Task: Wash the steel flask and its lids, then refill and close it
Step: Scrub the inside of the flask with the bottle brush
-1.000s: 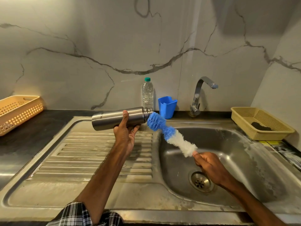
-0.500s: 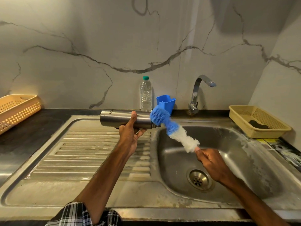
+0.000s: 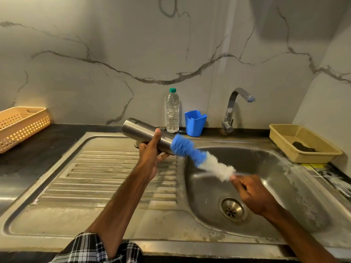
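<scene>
Above the sink (image 3: pixel 266 168), left hand (image 3: pixel 150 158) grips the tilted flask (image 3: pixel 144 132), right hand (image 3: pixel 254 194) grips a brush (image 3: pixel 201 158) seemingly at its mouth; scrubbing inside needs a straight push.

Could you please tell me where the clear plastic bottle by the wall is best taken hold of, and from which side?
I'd wrap the grip round the upper body of the plastic bottle, coming from the front: it stands upright with the wall behind, and the blue cup stands close beside it.
</scene>
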Action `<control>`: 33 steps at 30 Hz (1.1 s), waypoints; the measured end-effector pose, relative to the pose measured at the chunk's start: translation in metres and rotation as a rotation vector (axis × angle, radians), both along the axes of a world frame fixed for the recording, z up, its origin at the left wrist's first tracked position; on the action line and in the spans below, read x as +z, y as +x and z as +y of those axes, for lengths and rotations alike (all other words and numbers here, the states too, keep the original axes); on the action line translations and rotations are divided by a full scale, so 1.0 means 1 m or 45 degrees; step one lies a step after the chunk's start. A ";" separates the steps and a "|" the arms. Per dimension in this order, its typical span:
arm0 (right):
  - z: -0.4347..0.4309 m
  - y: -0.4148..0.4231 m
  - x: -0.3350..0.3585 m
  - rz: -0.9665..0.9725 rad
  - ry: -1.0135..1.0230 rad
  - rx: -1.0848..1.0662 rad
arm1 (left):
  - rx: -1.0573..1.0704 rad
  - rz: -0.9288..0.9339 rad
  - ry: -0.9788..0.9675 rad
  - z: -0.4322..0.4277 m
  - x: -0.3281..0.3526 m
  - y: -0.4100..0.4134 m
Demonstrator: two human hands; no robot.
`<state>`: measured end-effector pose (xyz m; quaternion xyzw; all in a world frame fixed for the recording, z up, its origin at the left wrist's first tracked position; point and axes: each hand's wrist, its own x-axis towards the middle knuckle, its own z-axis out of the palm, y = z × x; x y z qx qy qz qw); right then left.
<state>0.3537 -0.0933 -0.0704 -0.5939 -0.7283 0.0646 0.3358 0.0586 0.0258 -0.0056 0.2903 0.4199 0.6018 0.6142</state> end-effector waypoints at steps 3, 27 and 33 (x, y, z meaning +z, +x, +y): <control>0.000 -0.001 -0.002 -0.307 0.009 -0.062 | 0.011 0.006 0.019 -0.001 0.004 -0.003; -0.005 0.010 0.011 0.032 0.077 -0.159 | 0.007 0.064 0.060 -0.007 0.011 -0.006; 0.005 0.008 0.003 0.019 0.065 -0.145 | -0.034 0.174 0.095 -0.008 0.008 -0.003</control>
